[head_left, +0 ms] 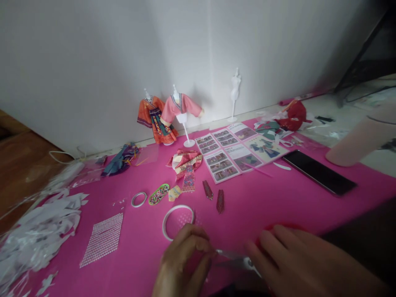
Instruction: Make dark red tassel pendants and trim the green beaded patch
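Pink tabletop (pixel 139 231), scissors (pixel 239 263) crosswise in right hand's grip (pixel 289 255), tips leftward near pinched left hand (pixel 185 255).

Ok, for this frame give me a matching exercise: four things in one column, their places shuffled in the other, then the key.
Things
1. Scissors
2. Phone
3. White ring
4. Bare mannequin

Places
A. Just beyond the left hand
B. Standing to the right of the pink top
C. In the right hand
D. Lying to the right of the leaflet

Pairs: 1-C, 2-D, 3-A, 4-B
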Motion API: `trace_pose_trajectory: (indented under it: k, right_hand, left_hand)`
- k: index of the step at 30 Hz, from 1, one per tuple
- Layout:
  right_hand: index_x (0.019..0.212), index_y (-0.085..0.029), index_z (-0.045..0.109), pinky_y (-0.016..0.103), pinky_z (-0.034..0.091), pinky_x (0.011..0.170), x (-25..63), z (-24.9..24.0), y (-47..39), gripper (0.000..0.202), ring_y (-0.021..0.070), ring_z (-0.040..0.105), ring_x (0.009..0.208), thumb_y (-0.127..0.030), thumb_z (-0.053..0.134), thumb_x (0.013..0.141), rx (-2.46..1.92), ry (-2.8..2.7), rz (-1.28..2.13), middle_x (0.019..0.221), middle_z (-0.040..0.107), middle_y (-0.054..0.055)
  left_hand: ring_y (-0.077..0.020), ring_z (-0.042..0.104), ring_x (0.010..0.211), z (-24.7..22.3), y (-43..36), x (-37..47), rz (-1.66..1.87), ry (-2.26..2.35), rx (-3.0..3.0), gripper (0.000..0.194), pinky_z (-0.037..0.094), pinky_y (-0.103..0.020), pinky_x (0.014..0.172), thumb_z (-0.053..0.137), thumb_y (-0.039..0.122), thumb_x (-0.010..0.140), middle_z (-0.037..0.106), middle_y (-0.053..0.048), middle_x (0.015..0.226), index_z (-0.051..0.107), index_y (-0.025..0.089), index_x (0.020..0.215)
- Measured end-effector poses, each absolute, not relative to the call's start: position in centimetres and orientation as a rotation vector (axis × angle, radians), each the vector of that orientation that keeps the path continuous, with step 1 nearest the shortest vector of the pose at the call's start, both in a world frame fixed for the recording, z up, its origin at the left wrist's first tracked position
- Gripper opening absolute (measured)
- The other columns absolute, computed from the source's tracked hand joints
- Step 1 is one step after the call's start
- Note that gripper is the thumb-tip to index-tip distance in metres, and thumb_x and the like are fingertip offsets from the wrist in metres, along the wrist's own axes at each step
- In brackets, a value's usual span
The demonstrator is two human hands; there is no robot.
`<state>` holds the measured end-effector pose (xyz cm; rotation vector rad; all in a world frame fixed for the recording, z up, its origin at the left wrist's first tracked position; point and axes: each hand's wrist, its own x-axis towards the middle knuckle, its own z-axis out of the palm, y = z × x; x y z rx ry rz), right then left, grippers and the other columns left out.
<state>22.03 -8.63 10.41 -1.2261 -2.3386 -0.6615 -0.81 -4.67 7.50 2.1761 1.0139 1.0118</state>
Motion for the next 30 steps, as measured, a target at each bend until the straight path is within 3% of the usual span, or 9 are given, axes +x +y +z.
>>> trace_pose_trajectory:
  k: [7, 21, 30]
  right_hand:
    - [0.080, -0.023, 0.047, 0.035, 0.021, 0.055, 22.1, 10.5, -8.6, 0.029, 0.0173, 0.049, 0.048, 0.002, 0.039, 0.069, -1.209, -2.341, -0.651, 0.059, 0.058, -0.005]
    - [0.086, -0.021, 0.053, 0.035, 0.024, 0.056, 22.5, 9.8, -8.8, 0.030, 0.0176, 0.051, 0.052, 0.002, 0.039, 0.072, -1.184, -2.385, -0.634, 0.064, 0.058, -0.004]
    - [0.086, -0.022, 0.054, 0.036, 0.028, 0.057, 22.7, 9.6, -9.0, 0.028, 0.0176, 0.050, 0.053, 0.000, 0.037, 0.080, -1.200, -2.375, -0.632, 0.065, 0.058, -0.004]
  left_hand:
    - [-0.0079, 0.065, 0.079, 7.1, -4.6, -0.9, 0.976, 1.039, 2.122, 0.022, 0.050, -0.014, 0.072, 0.067, 0.004, 0.085, 0.064, 0.006, 0.089, 0.059, 0.025, 0.083]
    - [-0.0160, 0.063, 0.091, 5.8, -6.0, -0.5, 1.053, 1.222, 2.140, 0.015, 0.052, -0.022, 0.079, 0.055, 0.015, 0.094, 0.059, -0.002, 0.101, 0.061, 0.026, 0.085]
    - [-0.0175, 0.055, 0.085, 6.3, -5.6, -0.9, 1.237, 1.185, 2.556, 0.020, 0.047, -0.024, 0.073, 0.056, 0.020, 0.098, 0.060, -0.002, 0.096, 0.064, 0.028, 0.082]
